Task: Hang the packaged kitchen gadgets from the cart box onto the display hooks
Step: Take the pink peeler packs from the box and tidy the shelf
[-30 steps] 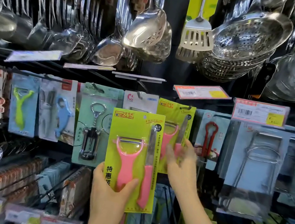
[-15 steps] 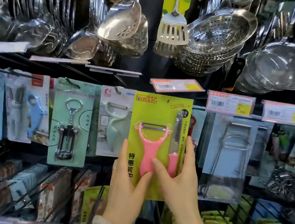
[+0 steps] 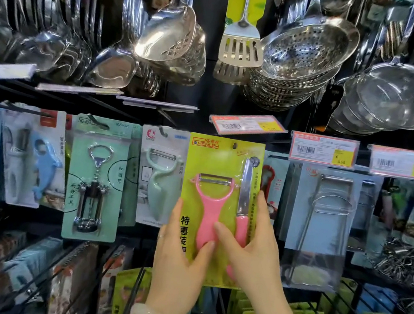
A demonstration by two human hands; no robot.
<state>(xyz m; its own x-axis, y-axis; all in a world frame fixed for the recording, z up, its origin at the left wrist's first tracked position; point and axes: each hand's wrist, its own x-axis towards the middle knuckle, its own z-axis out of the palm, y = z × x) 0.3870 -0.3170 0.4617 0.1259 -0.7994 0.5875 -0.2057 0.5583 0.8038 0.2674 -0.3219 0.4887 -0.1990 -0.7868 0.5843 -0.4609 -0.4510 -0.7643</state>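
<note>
A yellow-green pack (image 3: 222,164) with a pink peeler and a pink-handled knife is up against the display row, its hang hole near the top at hook height. My left hand (image 3: 180,265) grips its lower left edge, thumb across the front over the peeler handle. My right hand (image 3: 253,256) holds the lower right edge, thumb on the front and fingers along the side. Whether the hole sits on a hook cannot be told. The cart box is out of view.
Hanging beside the pack are a mint peeler card (image 3: 160,177), a corkscrew card (image 3: 96,181) and a grey rack pack (image 3: 322,221). Steel ladles and strainers (image 3: 306,48) hang above. Price tags (image 3: 324,149) jut forward. Wire shelves with goods sit below.
The pack has moved right and up from beside the corkscrew card to the hook row, covering the same kind of pack that hung there. My right hand has come onto its lower right edge.
</note>
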